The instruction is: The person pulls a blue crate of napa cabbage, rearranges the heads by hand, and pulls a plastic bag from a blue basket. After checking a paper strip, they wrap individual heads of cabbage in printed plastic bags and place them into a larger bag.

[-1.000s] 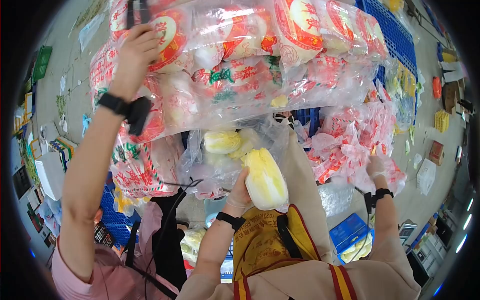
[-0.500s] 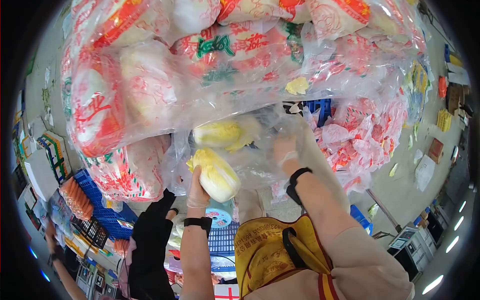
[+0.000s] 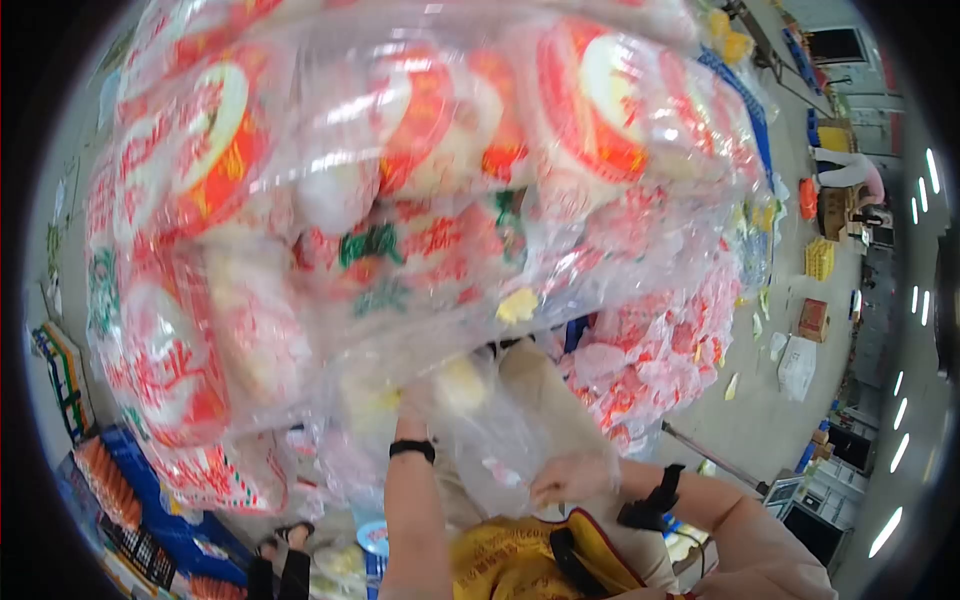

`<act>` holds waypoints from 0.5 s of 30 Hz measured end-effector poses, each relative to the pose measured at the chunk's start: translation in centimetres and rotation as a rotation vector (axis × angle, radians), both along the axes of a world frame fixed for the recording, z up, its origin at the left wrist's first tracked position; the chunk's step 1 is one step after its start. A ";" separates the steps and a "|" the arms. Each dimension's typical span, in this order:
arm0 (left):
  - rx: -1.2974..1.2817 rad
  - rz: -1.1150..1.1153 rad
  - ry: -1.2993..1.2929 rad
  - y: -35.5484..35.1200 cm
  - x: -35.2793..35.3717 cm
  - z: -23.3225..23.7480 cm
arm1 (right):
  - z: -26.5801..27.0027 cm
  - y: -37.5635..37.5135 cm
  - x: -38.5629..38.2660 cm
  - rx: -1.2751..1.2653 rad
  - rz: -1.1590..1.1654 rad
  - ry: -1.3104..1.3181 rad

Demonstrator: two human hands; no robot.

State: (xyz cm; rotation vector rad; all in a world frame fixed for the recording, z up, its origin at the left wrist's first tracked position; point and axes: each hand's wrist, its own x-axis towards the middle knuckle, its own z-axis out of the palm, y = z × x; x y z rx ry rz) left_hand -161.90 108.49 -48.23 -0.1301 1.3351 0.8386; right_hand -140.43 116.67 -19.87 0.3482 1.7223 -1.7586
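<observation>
My left hand [image 3: 413,408] is inside or behind the clear plastic bag [image 3: 490,440], between a blurred pale yellow cabbage [image 3: 368,402] and another cabbage [image 3: 462,385]; its fingers are smeared and hidden. At the lower right, in front of the yellow apron [image 3: 500,560], my right hand [image 3: 572,480] pinches the edge of that bag. Above both hands lies a large pile of wrapped cabbages [image 3: 430,110] in red-printed plastic, under a clear sheet with a loose yellow leaf [image 3: 517,305] on it.
Crumpled red-printed wrappers [image 3: 650,350] are heaped right of the bag. Blue crates [image 3: 170,510] with orange bundles stand at the lower left, near another person's feet [image 3: 290,535]. Boxes [image 3: 813,320] and a bending person [image 3: 850,170] are at the far right.
The view has shifted, so the pile looks larger and lower. My left hand and its cabbage have moved into the plastic. My right hand has come down toward the apron with the bag's edge.
</observation>
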 end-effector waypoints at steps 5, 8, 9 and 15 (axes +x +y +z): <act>-0.072 -0.400 0.292 -1.2 -0.4 1.8 | 1.3 1.3 -1.5 0.004 -0.103 -0.108; -0.005 -1.003 0.475 -4.2 2.1 3.5 | 3.1 3.3 -2.3 -0.061 -0.131 -0.149; 0.029 -1.220 0.474 -6.0 3.4 4.1 | 3.5 3.7 -2.5 -0.194 -0.184 -0.145; 0.194 -1.884 0.158 -12.7 6.6 10.6 | 4.4 7.0 -4.0 0.290 0.058 -0.245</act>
